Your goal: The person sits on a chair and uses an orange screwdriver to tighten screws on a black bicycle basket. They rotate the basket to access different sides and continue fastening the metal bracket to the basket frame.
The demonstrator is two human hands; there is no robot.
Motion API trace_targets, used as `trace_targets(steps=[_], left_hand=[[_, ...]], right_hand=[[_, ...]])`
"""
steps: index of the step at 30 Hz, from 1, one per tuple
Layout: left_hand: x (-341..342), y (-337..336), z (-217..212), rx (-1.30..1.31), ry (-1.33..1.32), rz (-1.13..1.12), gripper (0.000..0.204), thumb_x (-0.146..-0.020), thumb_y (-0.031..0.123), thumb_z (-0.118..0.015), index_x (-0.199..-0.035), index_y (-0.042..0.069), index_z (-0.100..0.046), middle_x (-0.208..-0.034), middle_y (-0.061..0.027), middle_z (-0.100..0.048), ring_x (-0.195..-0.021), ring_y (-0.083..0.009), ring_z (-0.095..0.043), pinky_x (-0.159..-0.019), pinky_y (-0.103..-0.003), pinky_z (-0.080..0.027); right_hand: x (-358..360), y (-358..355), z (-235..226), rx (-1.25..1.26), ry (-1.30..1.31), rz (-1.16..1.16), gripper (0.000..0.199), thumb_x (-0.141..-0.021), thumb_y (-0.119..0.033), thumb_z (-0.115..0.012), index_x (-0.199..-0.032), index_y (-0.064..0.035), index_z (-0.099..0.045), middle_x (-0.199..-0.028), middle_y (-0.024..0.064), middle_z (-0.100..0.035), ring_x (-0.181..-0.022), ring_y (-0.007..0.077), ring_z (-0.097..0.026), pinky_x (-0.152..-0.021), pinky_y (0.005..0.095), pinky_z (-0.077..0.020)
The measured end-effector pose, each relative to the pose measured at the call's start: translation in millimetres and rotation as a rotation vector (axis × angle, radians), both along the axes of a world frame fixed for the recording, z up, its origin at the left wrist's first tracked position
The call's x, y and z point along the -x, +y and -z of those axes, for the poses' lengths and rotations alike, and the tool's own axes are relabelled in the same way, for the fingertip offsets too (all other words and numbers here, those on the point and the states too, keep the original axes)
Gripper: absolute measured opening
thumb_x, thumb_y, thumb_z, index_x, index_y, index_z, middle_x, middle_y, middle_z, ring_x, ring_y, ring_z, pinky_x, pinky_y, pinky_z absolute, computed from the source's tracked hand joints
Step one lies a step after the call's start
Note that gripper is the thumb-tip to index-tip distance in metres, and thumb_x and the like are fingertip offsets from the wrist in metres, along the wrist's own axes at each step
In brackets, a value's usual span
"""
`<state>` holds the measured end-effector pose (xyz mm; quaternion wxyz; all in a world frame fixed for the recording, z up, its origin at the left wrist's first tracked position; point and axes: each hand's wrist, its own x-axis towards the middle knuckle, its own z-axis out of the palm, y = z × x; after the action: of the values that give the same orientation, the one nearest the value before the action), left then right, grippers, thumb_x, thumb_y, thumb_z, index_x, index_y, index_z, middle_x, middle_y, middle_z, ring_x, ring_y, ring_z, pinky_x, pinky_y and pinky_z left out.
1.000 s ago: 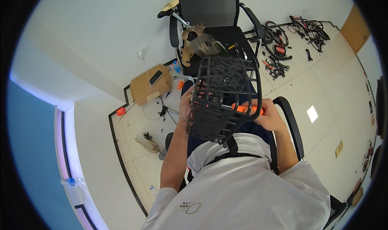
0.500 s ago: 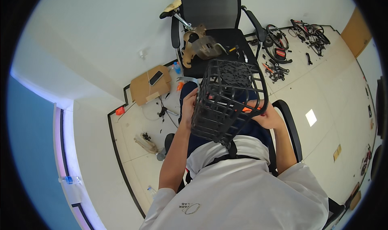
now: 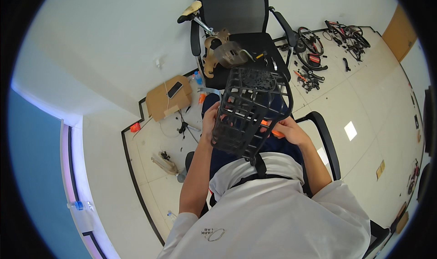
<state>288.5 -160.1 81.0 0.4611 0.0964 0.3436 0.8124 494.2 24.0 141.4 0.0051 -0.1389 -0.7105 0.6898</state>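
Holding a black plastic lattice basket (image 3: 251, 111) over the lap, between both hands and in front of the chest. Tilted, long axis running from the lower left near the body up to the right toward the black office chair (image 3: 241, 26) ahead; open mouth apparently turned up and away, ribbed underside and side wall facing the camera. Left hand (image 3: 210, 120) pressed against the basket's left wall, fingers curled round the edge, tips hidden behind the lattice. Right hand (image 3: 284, 130) at the lower right corner, fingers closed around an orange tool (image 3: 269, 128); only a short stretch of orange visible, the rest covered by the hand and the bars, so kind of tool hard to tell, and contact with the basket unclear. Lap and thighs mostly hidden under the basket. Wider still: cardboard piece (image 3: 166, 102) with a phone on it lying on the floor to the left, bicycle parts (image 3: 314, 49) scattered on the tiles to the right, tan saddle (image 3: 190, 10) and metal parts resting on the chair seat, small and blurred toward the rim.
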Motion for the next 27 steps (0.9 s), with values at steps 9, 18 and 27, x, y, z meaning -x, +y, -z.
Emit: trace_targets(steps=[9, 18, 27], left_hand=[[-17.3, 0.9, -29.1, 0.105, 0.02, -0.054, 0.038, -0.082, 0.005, -0.046, -0.118, -0.002, -0.056, -0.079, -0.0074, -0.064, -0.053, -0.0115, -0.062, -0.049, -0.025, -0.059], [1.0, 3.0, 3.7, 0.038, -0.017, 0.043, 0.028, -0.09, 0.006, -0.042, -0.113, 0.0, -0.057, -0.088, -0.0093, -0.068, -0.063, -0.0121, -0.067, -0.052, -0.023, -0.057], [-29.0, 15.9, -10.8, -0.096, -0.334, 0.059, 0.031, -0.093, 0.016, -0.043, -0.112, -0.002, -0.06, -0.098, -0.0173, -0.068, -0.075, -0.0231, -0.07, -0.052, -0.035, -0.061]], right_hand=[[1.4, -4.5, -11.5, -0.769, 0.276, 0.07, 0.015, -0.086, -0.014, -0.069, -0.086, 0.0006, -0.066, -0.068, 0.0122, -0.06, -0.059, 0.0255, -0.058, -0.056, 0.0331, -0.0457], [0.4, -5.1, 0.9, -1.16, 0.452, 0.248, 0.025, -0.072, -0.007, -0.075, -0.093, -0.0017, -0.063, -0.077, 0.0125, -0.063, -0.068, 0.0313, -0.063, -0.06, 0.0376, -0.0499], [6.6, 0.2, -2.6, -1.369, 0.672, 0.415, 0.02, -0.068, -0.003, -0.075, -0.083, -0.0032, -0.062, -0.08, 0.008, -0.066, -0.066, 0.0251, -0.063, -0.058, 0.0352, -0.0484]])
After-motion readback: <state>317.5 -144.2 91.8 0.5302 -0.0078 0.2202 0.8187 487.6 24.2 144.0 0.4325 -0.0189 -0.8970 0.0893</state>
